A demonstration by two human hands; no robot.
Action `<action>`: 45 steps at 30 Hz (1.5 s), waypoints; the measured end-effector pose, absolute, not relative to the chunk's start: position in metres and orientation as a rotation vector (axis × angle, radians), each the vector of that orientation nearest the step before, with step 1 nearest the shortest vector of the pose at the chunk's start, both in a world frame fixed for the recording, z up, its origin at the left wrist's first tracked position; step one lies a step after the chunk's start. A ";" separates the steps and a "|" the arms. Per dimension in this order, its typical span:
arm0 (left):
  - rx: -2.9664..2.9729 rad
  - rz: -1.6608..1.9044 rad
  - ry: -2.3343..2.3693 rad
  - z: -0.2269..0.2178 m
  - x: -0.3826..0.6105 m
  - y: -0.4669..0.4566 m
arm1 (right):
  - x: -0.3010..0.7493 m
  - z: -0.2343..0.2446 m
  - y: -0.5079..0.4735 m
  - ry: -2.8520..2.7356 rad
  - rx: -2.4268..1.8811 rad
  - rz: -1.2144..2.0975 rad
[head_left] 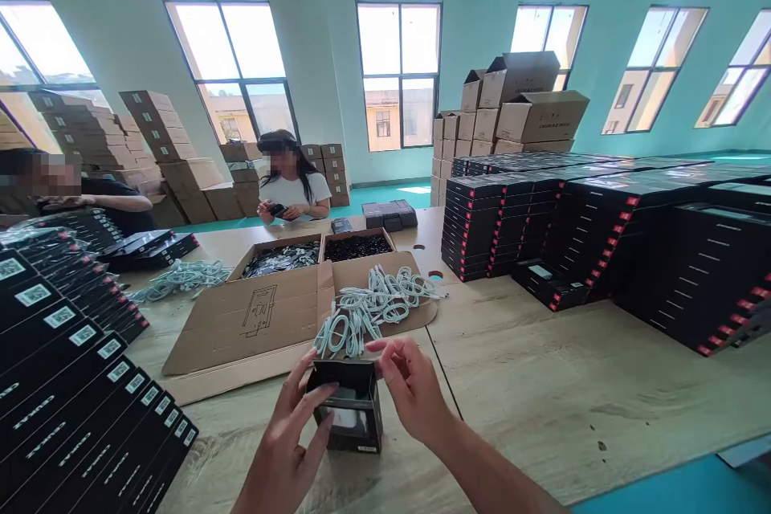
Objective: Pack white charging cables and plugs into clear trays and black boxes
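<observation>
1 small black rectangular cardboard box [352, 426], top flap open and raised, pale insert visible inside. Roughly upright, just above the light wooden table [542, 385]. Left hand [289, 450] grips its side; right hand [413, 389] pinches the flap.

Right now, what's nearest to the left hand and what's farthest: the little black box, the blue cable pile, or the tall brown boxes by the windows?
1. little black box: held in the left hand, right in front.
2. blue cable pile: just beyond, on the cardboard flap.
3. tall brown boxes: far back, on the right.
</observation>
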State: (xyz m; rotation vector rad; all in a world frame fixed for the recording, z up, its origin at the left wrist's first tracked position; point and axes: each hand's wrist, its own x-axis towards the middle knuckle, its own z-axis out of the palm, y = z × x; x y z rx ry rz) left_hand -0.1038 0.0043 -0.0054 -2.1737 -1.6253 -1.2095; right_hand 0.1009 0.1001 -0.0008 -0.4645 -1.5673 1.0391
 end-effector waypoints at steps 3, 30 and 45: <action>-2.122 -1.301 -1.627 -0.014 -0.101 0.006 | 0.109 -0.008 0.096 -1.680 -0.379 0.921; -2.174 -1.504 -1.626 0.015 -0.109 -0.001 | 0.120 0.032 0.108 -1.950 -0.350 1.193; -1.648 -1.140 -2.031 -0.041 -0.042 -0.006 | 0.092 -0.017 0.115 -1.341 -0.582 1.532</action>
